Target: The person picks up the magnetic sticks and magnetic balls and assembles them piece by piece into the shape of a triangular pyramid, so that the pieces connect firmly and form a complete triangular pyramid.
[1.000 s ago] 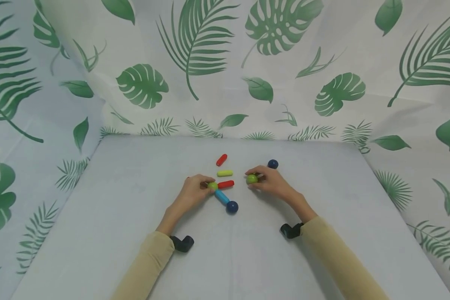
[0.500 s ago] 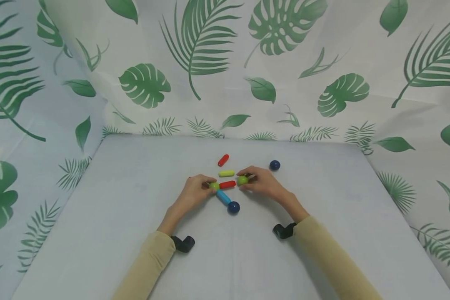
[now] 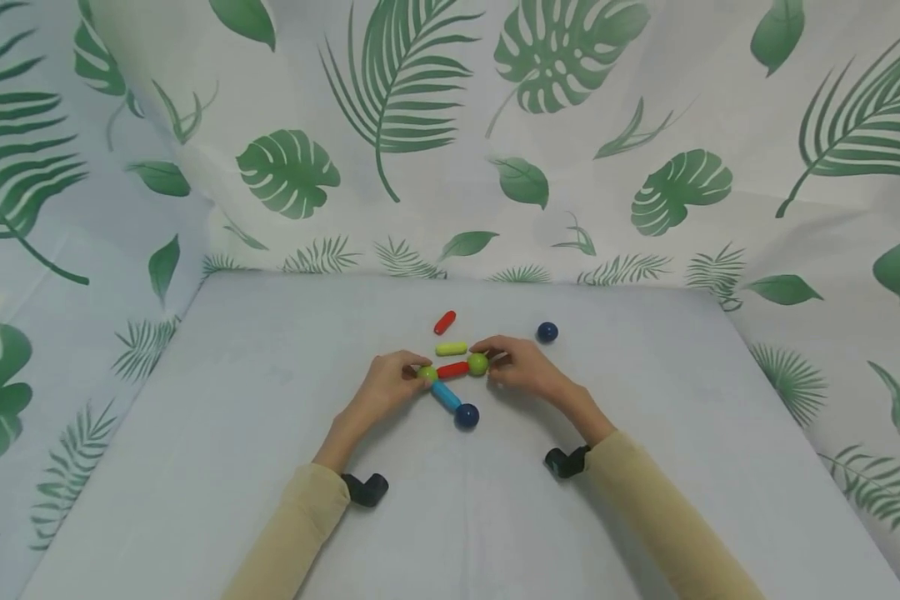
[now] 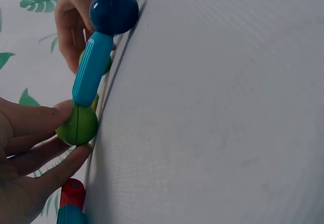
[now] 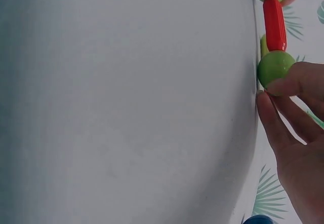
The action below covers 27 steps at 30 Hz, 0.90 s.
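Observation:
My left hand [image 3: 390,379] pinches a green ball [image 4: 77,125] between thumb and fingers. From that ball a blue rod [image 3: 446,396] runs to a dark blue ball [image 3: 467,417] nearer me. A red rod [image 3: 452,370] joins the same green ball and reaches right to a second green ball [image 3: 477,363]. Thumb and fingers of my right hand [image 3: 521,364] hold this second ball. In the right wrist view the red rod's end [image 5: 276,31] meets it, and the thumb lies against its side.
Just behind the red rod lies a loose yellow-green rod [image 3: 451,348], and farther back a loose red rod [image 3: 445,322]. Another dark blue ball [image 3: 547,332] sits beyond my right hand. Below my left fingers, a red and blue piece [image 4: 72,198] shows in the left wrist view.
My right hand has moved left with its green ball, from a gap to the red rod's right end until the two touch. My left hand has stayed in place.

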Each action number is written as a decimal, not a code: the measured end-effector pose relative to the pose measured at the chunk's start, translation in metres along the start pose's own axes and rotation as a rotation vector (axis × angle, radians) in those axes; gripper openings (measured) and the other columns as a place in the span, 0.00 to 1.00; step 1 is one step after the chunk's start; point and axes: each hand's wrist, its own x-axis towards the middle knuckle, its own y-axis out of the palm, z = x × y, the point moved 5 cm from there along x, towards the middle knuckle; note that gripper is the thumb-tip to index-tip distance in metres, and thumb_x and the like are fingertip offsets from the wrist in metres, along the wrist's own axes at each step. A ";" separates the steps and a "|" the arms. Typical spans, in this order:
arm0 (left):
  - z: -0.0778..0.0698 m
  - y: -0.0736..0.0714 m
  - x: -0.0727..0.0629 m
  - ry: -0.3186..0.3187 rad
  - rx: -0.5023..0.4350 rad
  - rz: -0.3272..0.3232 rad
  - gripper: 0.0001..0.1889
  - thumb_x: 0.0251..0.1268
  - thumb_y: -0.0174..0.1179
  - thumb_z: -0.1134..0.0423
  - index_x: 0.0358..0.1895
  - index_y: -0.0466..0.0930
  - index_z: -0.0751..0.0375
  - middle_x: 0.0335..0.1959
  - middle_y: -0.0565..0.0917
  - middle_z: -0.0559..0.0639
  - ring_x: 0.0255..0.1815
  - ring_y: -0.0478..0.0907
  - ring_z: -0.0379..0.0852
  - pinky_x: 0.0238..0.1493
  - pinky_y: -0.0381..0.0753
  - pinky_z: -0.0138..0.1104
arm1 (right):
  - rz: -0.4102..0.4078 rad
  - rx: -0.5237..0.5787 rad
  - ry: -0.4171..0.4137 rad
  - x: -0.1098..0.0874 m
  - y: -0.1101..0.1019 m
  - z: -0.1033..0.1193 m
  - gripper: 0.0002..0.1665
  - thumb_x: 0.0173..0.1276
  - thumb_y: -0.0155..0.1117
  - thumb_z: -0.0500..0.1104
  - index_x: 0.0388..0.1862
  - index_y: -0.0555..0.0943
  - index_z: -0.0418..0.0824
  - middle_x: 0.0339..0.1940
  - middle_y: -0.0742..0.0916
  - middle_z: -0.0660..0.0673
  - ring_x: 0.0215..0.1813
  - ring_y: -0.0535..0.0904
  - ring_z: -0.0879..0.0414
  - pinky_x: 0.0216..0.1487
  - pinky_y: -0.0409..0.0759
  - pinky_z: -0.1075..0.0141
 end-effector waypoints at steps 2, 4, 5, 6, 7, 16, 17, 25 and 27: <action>0.001 0.000 -0.001 -0.007 0.003 0.004 0.17 0.64 0.71 0.68 0.56 0.87 0.61 0.51 0.88 0.55 0.46 0.84 0.48 0.51 0.86 0.39 | 0.006 -0.007 -0.002 0.001 0.000 0.000 0.28 0.65 0.59 0.26 0.65 0.79 0.36 0.62 0.85 0.39 0.61 0.81 0.44 0.64 0.82 0.52; 0.002 -0.001 0.000 -0.008 0.004 0.003 0.17 0.64 0.71 0.68 0.56 0.87 0.60 0.50 0.89 0.54 0.45 0.83 0.48 0.50 0.86 0.39 | -0.017 -0.024 0.003 0.004 -0.003 0.000 0.26 0.66 0.58 0.26 0.64 0.80 0.37 0.61 0.86 0.39 0.60 0.82 0.45 0.63 0.83 0.53; 0.001 -0.001 0.000 -0.006 0.001 0.003 0.17 0.64 0.71 0.68 0.56 0.87 0.60 0.50 0.89 0.54 0.45 0.83 0.48 0.50 0.86 0.39 | -0.038 -0.031 0.004 0.004 -0.005 0.001 0.25 0.67 0.58 0.27 0.63 0.81 0.37 0.60 0.86 0.39 0.59 0.82 0.45 0.62 0.83 0.52; 0.001 -0.002 0.001 0.000 -0.001 0.004 0.17 0.63 0.71 0.68 0.55 0.87 0.61 0.50 0.89 0.54 0.45 0.83 0.48 0.50 0.86 0.39 | -0.064 -0.039 0.004 0.005 -0.007 0.002 0.24 0.67 0.59 0.27 0.61 0.82 0.37 0.58 0.87 0.39 0.59 0.83 0.45 0.61 0.84 0.52; 0.000 -0.002 0.001 0.007 -0.003 0.007 0.17 0.63 0.71 0.68 0.55 0.87 0.61 0.49 0.89 0.54 0.44 0.83 0.48 0.50 0.86 0.39 | -0.087 -0.044 0.005 0.006 -0.009 0.003 0.22 0.68 0.59 0.28 0.60 0.83 0.37 0.57 0.87 0.39 0.58 0.84 0.45 0.61 0.84 0.52; 0.004 0.001 0.002 0.069 0.006 0.067 0.16 0.64 0.71 0.67 0.55 0.88 0.62 0.50 0.89 0.53 0.46 0.83 0.47 0.53 0.85 0.41 | -0.131 -0.047 0.014 0.021 -0.008 0.002 0.16 0.72 0.65 0.36 0.57 0.84 0.37 0.55 0.89 0.41 0.56 0.85 0.46 0.61 0.84 0.52; 0.005 0.001 0.002 0.075 0.011 0.069 0.16 0.64 0.71 0.67 0.55 0.88 0.62 0.51 0.89 0.53 0.47 0.83 0.48 0.53 0.85 0.41 | -0.125 -0.044 0.018 0.023 -0.007 0.003 0.16 0.72 0.65 0.37 0.57 0.85 0.37 0.55 0.88 0.42 0.57 0.84 0.46 0.61 0.84 0.52; 0.003 -0.003 0.001 0.124 0.029 0.054 0.16 0.62 0.73 0.67 0.53 0.89 0.60 0.50 0.88 0.52 0.47 0.83 0.48 0.53 0.85 0.43 | -0.064 -0.044 0.033 0.044 0.004 0.007 0.17 0.70 0.68 0.41 0.56 0.86 0.40 0.55 0.89 0.44 0.58 0.84 0.47 0.62 0.83 0.54; 0.001 -0.003 0.001 0.145 0.023 0.056 0.16 0.61 0.73 0.68 0.53 0.89 0.61 0.49 0.88 0.52 0.46 0.83 0.47 0.53 0.85 0.42 | -0.055 -0.055 0.042 0.047 0.005 0.009 0.17 0.70 0.70 0.42 0.56 0.86 0.40 0.54 0.89 0.45 0.58 0.84 0.47 0.62 0.83 0.54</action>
